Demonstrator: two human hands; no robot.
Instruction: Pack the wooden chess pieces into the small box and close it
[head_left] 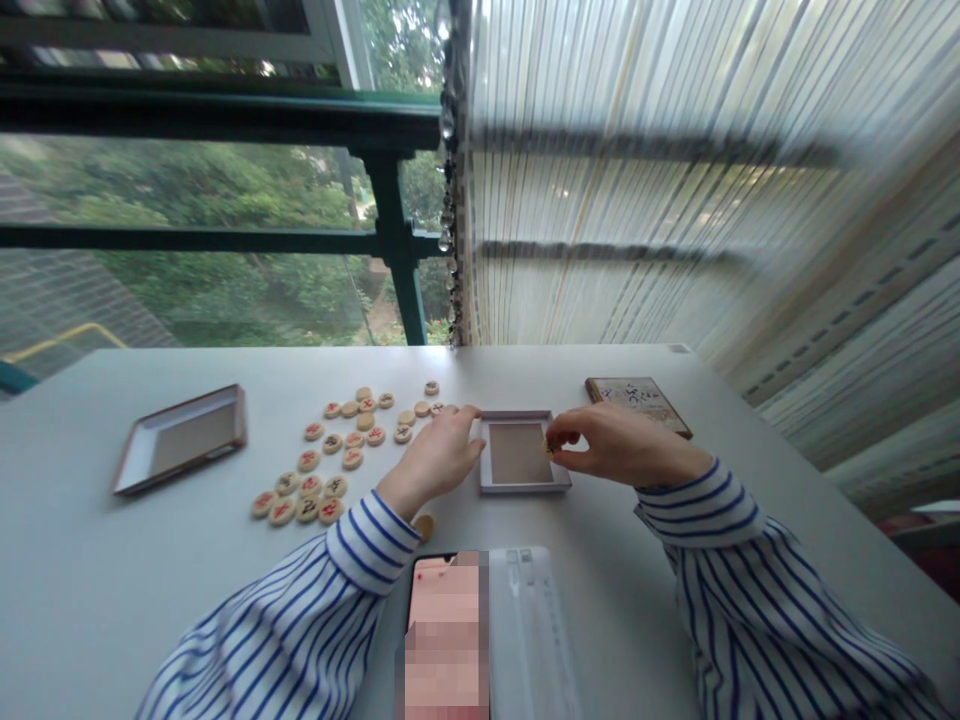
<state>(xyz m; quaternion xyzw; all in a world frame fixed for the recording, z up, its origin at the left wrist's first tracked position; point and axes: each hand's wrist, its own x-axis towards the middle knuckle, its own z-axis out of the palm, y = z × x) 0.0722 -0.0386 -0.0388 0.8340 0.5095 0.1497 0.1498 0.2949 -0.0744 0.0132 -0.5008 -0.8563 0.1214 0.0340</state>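
Observation:
My right hand pinches a small round Chinese chess piece between thumb and fingers, at the right side of a shallow open box. Its wooden disc is mostly hidden by the fingertips. My left hand is at the box's left side, fingers stretched and thumb apart, with the fingertips close to the rim; whether they touch it I cannot tell. Bare grey-brown bottom shows inside the box. Several more chess pieces, with red or black characters, lie loosely spread left of my left hand. One piece lies beside my left wrist.
A second shallow open tray lies at the far left of the white table. Behind my right hand is a flat printed box. A phone and a pale translucent case lie at the front. Window and string curtain border the back.

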